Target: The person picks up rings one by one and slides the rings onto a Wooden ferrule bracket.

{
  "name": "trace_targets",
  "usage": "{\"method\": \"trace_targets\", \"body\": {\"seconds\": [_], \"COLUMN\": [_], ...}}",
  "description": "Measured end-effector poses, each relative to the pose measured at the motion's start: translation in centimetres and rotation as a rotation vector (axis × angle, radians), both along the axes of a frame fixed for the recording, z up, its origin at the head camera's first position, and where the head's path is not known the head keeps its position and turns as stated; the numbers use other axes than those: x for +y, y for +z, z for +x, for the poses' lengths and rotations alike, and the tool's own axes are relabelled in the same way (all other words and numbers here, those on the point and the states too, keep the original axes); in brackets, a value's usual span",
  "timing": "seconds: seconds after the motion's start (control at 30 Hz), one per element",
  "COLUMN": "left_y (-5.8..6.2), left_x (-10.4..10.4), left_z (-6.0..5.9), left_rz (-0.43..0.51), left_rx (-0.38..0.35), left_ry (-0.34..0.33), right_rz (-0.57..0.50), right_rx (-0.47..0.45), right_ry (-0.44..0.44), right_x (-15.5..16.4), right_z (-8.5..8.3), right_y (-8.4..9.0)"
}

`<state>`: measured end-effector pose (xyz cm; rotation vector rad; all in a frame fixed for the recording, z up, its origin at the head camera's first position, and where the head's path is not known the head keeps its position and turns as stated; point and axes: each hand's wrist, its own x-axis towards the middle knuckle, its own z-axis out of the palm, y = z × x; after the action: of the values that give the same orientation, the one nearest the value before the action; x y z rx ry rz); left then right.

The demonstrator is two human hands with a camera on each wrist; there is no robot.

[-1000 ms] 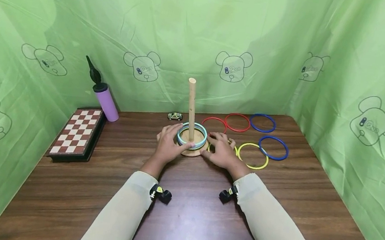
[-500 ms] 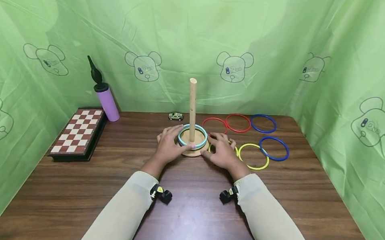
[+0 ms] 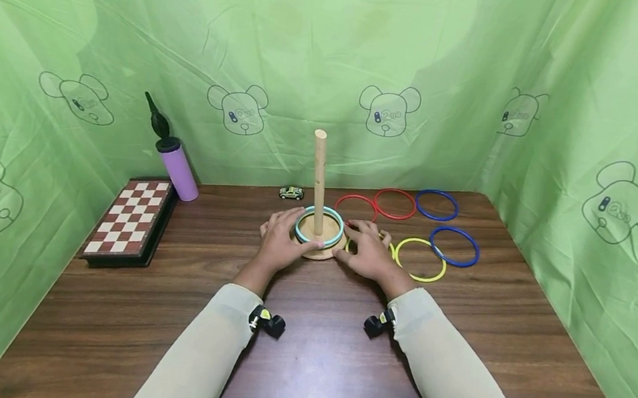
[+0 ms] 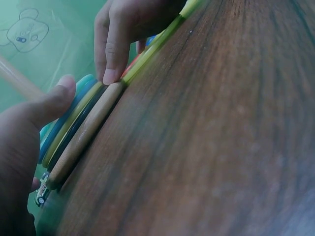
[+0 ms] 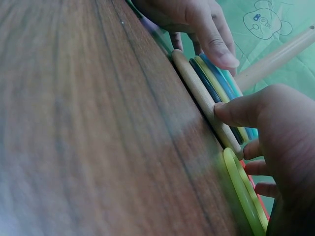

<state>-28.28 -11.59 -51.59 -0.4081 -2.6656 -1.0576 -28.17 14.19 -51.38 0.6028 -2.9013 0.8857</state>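
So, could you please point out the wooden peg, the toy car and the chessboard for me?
wooden peg (image 3: 317,179), head view, middle of the upright shaft.
toy car (image 3: 291,193), head view, middle of its body.
chessboard (image 3: 129,218), head view, centre of the chequered top.

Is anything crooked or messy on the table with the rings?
Nothing is spilled or broken. The wooden peg leans a little left in the head view, though that may be the camera. One yellow ring lies partly under the right hand, touching the wooden base. The other rings lie flat.
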Motion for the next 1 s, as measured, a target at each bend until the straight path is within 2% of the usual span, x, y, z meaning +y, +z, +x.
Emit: {"method": "trace_targets", "body": {"seconds": [0.13, 0.37, 0.67, 1.0], "left_y": [0.01, -0.04, -0.34, -0.07], "left_x": [-0.04, -0.07, -0.11, -0.11], "left_z": [0.04, 0.06, -0.14, 0.09], "left_rz": [0.003, 0.008, 0.023, 0.045], "left_rx": [-0.010, -0.016, -0.015, -0.013], "left_ry": [-0.004, -0.008, -0.009, -0.010], "right_rz": [-0.014, 0.061, 0.048, 0.053], "right_rx": [-0.006, -0.014, -0.018, -0.004], "right_ry": [0.000, -0.020, -0.021, -0.017], "right_x": [-0.06, -0.24, -0.29, -0.21], "right_z": [0.14, 0.40, 0.35, 0.38], "right_y": [0.15, 0.40, 0.44, 0.57]}}
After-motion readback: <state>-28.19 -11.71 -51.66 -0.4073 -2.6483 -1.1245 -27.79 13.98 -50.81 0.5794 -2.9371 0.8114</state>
